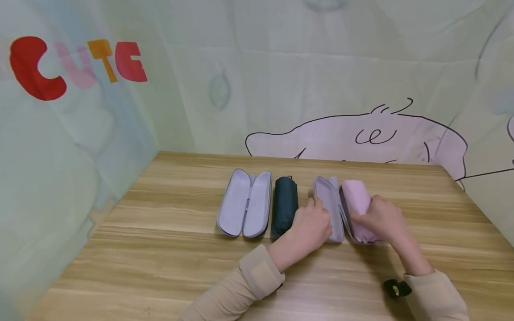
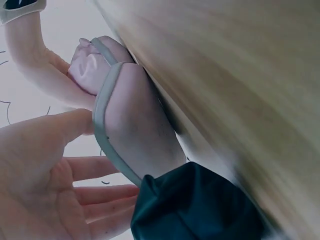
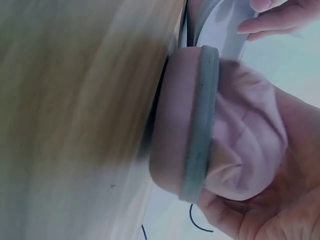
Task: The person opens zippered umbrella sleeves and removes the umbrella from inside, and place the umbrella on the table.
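A pink rolled fabric bundle (image 1: 356, 200), apparently a folded umbrella, lies in the right half of an opened pale zip case (image 3: 197, 125). My right hand (image 1: 381, 219) grips it from above, thumb on its left side. In the right wrist view, the bundle's gathered end (image 3: 240, 160) bulges above the case rim, against my palm. My left hand (image 1: 311, 225) is over the case's left half (image 1: 331, 209), its fingers (image 2: 100, 195) fairly straight and its thumb at the rim in the left wrist view. Beside that hand lies a dark green rolled bundle (image 1: 285, 203) with a small loop.
A second pale case (image 1: 257, 205) lies opened flat, left of the green bundle. All of these rest on a wood-grain table (image 1: 168, 267). A printed cloth backdrop (image 1: 192, 89) hangs behind its far edge and along its left side.
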The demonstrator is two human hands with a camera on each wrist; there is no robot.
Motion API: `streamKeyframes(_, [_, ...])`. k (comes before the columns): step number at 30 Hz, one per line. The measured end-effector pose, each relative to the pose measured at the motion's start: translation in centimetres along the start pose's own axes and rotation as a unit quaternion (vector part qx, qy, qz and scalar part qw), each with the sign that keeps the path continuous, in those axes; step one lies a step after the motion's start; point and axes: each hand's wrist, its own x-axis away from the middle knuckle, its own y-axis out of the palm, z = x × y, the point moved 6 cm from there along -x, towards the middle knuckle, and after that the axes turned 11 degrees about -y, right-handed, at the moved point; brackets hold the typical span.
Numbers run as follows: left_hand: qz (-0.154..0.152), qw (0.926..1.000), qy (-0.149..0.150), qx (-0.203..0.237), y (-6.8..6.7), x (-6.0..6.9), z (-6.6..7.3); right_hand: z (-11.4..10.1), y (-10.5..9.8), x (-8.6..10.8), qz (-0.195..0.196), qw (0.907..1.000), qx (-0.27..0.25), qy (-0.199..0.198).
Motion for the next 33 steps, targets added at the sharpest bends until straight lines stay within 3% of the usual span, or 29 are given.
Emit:
streamKeyframes(7, [-0.001, 1.0, -0.003, -0.003, -0.2, 0.0, 0.0, -0.1, -0.7, -0.1, 0.002, 0.9995, -0.029, 0.013])
streamKeyframes(14, [-0.027, 0.9996, -0.004, 0.004, -0.1, -0.1, -0.1, -0.4, -1.8, 0.0, 0.011, 0.9973, -0.07, 0.02])
streamKeyframes(19, [-0.029, 0.9996, -0.002, 0.007, -0.1, -0.1, -0.2, -0.3, -2.8, 0.3, 0.015, 0.9952, -0.094, 0.021])
streamKeyframes(33, [-0.015, 0.9997, -0.004, 0.017, -0.4, 0.0, -0.2, 2.9, -5.2, 1.1, -0.006, 0.996, -0.088, 0.012])
